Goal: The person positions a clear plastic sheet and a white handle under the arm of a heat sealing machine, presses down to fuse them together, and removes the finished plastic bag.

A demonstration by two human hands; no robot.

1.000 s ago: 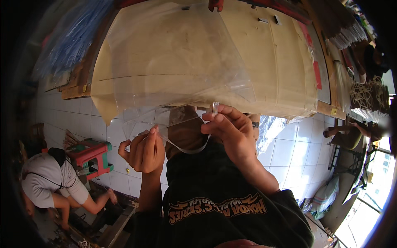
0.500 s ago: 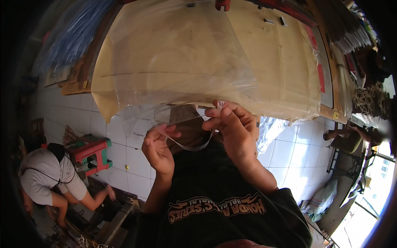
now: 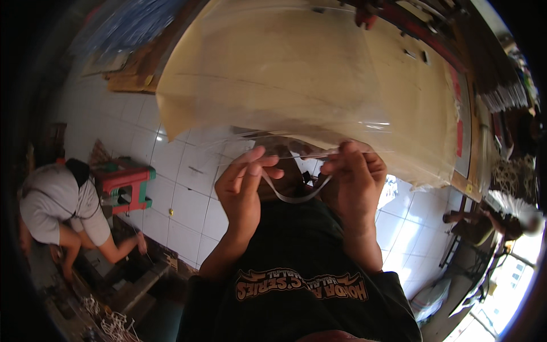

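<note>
A thin translucent strip (image 3: pixel 297 200) hangs in a shallow loop between my two hands, below the near edge of a clear plastic sheet (image 3: pixel 273 122). My left hand (image 3: pixel 242 188) pinches one end of the loop, its other fingers slightly spread. At the other end, my right hand (image 3: pixel 360 179) is closed, with thumb and fingertips pressed together by the sheet's edge. Its fingers hide the strip's end there. The sheet lies over brown paper (image 3: pixel 410 108) on the worktable, and its near edge reaches past the paper toward me.
Red metal fittings (image 3: pixel 364 20) and small dark metal pieces (image 3: pixel 410 54) are at the table's far side. Bluish plastic (image 3: pixel 122 28) lies far left. To the left are a red-green stool (image 3: pixel 128 185) and a bending person (image 3: pixel 62 205). White tiles (image 3: pixel 182 216) cover the floor.
My view has shifted, so the table appears farther right. The hands are slightly farther apart. A small clear folded piece seen at my right fingertips is now hidden.
</note>
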